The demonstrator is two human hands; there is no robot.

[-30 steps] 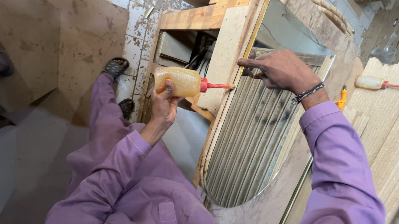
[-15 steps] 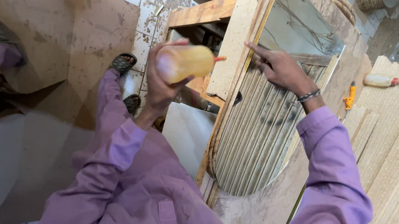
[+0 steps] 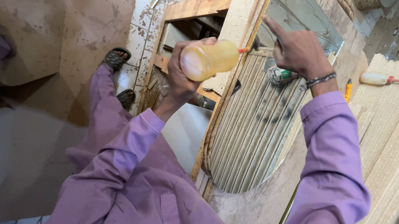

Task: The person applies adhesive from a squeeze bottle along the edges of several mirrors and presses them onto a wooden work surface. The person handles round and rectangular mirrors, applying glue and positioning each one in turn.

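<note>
Left hand [image 3: 181, 73] clamped around a yellow squeeze bottle [image 3: 210, 59], nozzle tip at the panel edge [image 3: 240, 68] beside the ribbed oval inlay [image 3: 254, 130]; right hand [image 3: 297, 51] bare, index finger extended against the edge. Best practice: tilt the nozzle into the seam, squeeze steadily. Beyond, a second bottle [image 3: 379, 79] lies unused.

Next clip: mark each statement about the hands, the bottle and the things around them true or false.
1. The left hand holds a yellow squeeze bottle. True.
2. The bottle's nozzle points away from the ribbed oval panel. False: it points toward the panel's edge.
3. The right hand holds a hammer. False: it holds no tool, with a finger stretched out.
4. A second bottle lies on the board at right. True.
5. The person is barefoot. False: sandals are worn.
</note>
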